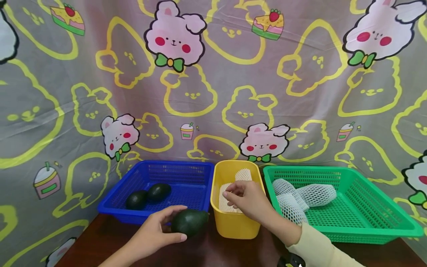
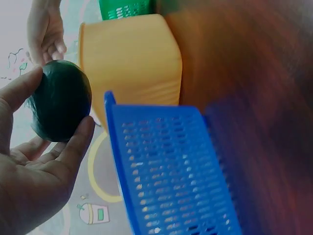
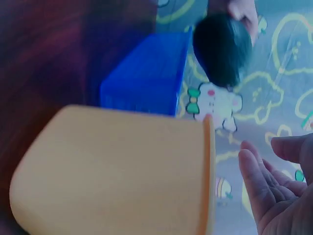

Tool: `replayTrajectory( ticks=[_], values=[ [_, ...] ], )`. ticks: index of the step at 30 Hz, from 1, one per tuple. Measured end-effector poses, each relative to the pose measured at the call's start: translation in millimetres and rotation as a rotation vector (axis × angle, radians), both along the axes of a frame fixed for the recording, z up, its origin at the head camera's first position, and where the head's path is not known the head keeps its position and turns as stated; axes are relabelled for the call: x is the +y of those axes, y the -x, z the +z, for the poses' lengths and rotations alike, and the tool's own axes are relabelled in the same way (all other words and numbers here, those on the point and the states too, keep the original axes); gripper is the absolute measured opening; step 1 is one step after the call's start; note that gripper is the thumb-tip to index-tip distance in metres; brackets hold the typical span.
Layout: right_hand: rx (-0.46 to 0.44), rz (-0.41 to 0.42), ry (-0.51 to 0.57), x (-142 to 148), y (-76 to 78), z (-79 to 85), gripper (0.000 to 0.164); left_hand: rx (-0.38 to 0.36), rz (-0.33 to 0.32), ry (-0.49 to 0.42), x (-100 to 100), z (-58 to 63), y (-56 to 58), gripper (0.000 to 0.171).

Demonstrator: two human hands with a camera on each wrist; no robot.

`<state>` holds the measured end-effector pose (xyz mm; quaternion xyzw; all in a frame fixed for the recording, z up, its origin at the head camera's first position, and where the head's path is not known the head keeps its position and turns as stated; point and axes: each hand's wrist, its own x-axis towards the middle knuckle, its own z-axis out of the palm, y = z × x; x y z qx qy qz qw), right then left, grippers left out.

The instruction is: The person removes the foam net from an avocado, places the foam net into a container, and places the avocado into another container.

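Note:
My left hand point(image 1: 155, 231) grips a dark green avocado point(image 1: 189, 222) in front of the blue basket point(image 1: 116, 212); the left wrist view shows thumb and fingers around the avocado point(image 2: 61, 100). Over the yellow bin point(image 1: 237, 226) hovers my right hand point(image 1: 251, 198), its fingers loosely bent. Nothing shows between thumb and fingers of the right hand point(image 3: 281, 183) in the right wrist view. White foam net sleeves point(image 1: 244, 175) lie inside the yellow bin, partly hidden by that hand. Two more avocados point(image 1: 159, 192) sit in the blue basket.
To the right stands a green basket point(image 1: 367, 233) with several net-wrapped pieces point(image 1: 317, 194) at its left end. All three containers stand side by side on a dark wooden table point(image 1: 213, 256). A patterned cloth point(image 1: 213, 92) hangs close behind them.

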<state>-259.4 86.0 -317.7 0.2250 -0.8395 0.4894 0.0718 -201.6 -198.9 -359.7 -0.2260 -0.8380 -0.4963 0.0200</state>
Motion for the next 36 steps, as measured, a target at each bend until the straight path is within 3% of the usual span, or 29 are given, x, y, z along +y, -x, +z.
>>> replayTrajectory(
  ticks=[7, 12, 18, 29, 36],
  values=[
    [-0.049, 0.116, 0.03, -16, -15.8, -12.2, 0.016, 0.005, 0.094, 0.012, -13, 13.1, 9.7, 0.061],
    [-0.109, 0.178, 0.069, -29, -22.6, -28.0, 0.014, 0.002, 0.198, 0.004, -23, 17.9, 21.0, 0.062],
    [-0.142, 0.225, 0.094, -42, -27.7, -43.8, 0.012, 0.084, 0.247, 0.009, -36, 16.9, 38.2, 0.065],
    [-0.242, 0.222, 0.132, -58, -26.3, -75.0, 0.017, 0.111, 0.346, 0.144, -70, 8.9, 64.6, 0.068],
    [-0.251, 0.201, 0.181, -67, -19.8, -85.7, 0.019, 0.125, 0.35, 0.227, -85, 4.8, 77.3, 0.066]
  ],
)
